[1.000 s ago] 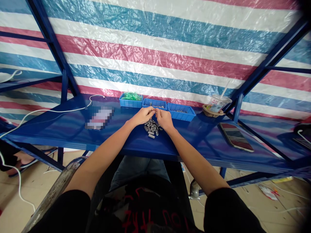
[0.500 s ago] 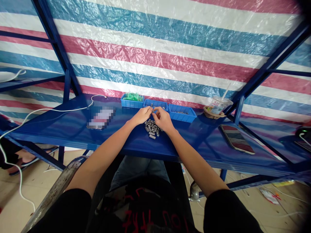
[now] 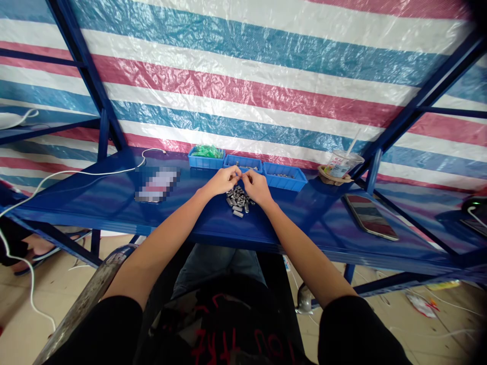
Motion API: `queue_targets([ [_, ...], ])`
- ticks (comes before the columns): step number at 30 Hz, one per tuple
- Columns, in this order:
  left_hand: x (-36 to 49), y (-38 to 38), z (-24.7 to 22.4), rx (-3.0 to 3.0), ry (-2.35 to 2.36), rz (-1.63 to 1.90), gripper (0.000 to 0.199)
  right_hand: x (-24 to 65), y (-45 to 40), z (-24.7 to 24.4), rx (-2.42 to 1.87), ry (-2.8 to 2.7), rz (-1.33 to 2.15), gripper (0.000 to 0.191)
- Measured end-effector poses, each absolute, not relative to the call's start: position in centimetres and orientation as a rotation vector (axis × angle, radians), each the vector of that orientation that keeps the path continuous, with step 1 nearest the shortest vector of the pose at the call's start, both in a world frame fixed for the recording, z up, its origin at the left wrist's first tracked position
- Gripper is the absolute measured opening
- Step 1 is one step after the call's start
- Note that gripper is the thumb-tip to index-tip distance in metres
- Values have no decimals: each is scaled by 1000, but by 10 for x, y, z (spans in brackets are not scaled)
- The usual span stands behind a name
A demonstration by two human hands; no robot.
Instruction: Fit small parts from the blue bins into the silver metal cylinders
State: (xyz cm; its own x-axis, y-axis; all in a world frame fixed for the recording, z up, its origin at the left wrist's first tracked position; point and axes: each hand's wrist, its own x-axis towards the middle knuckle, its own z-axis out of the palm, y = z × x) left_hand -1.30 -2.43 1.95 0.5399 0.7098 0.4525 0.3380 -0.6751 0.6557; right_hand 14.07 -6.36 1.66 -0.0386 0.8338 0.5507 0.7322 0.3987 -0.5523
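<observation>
While our bare left hand [image 3: 225, 180] and bare right hand [image 3: 256, 186] meet, fingertips bunched, contents unclear, small grey metal cylinders [image 3: 238, 199] lie heaped just below. Behind: three blue plastic bins [image 3: 207, 161], the middle one partly blocked by our hands. Rightward: clear plastic cup [image 3: 340, 165], dark-screened phone [image 3: 371, 217].

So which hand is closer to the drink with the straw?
Right. The right hand is left of the drink, beside the metal pieces; the left hand is even farther left of the drink.
</observation>
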Motion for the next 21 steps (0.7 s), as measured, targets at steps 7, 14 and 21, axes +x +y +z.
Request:
queue_targets([
  [7,-19,-16,18,2307,1029,1045,20,152,-52,4,-1548,-1980,73,19],
  [14,-19,-7,7,2454,1231,846,24,152,-48,1,-1651,-2007,170,24],
  [21,-19,-11,11,2463,1081,690,34,152,-53,9,-1670,-1985,403,26],
])
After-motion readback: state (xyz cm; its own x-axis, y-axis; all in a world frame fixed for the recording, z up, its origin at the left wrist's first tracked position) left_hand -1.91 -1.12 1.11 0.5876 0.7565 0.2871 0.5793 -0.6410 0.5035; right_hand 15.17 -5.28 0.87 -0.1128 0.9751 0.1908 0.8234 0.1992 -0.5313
